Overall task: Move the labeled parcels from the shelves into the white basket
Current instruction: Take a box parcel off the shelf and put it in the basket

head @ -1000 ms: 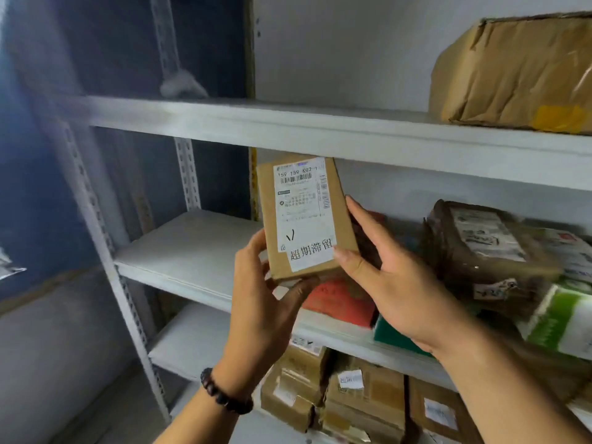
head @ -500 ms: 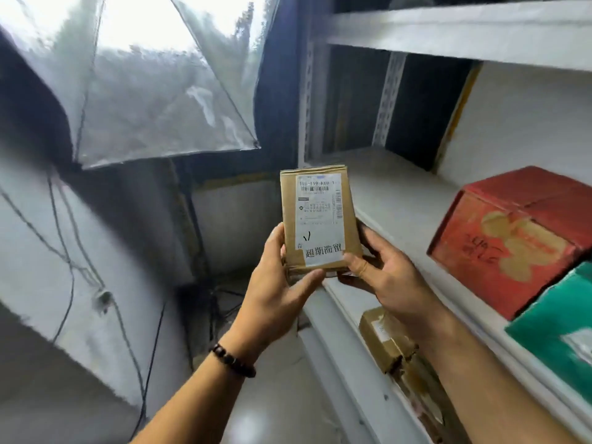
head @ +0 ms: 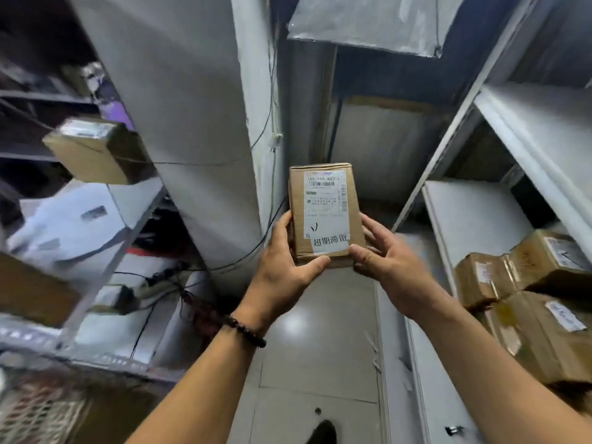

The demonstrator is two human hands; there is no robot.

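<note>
Swung away from the right-hand shelves (head: pixel 474 219) into the aisle, the labeled parcel (head: pixel 325 213) is being carried upright between the racks, being gripped at its lower end by the left hand (head: pixel 285 270) and the right hand (head: pixel 384 267), while the white basket is not being shown.

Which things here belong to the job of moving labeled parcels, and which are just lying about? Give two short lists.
Job:
- the labeled parcel, gripped by the left hand and right hand
- the labeled boxes on the right-hand shelf

Lying about:
- the power strip low on the left
- the plastic sheet overhead
</note>
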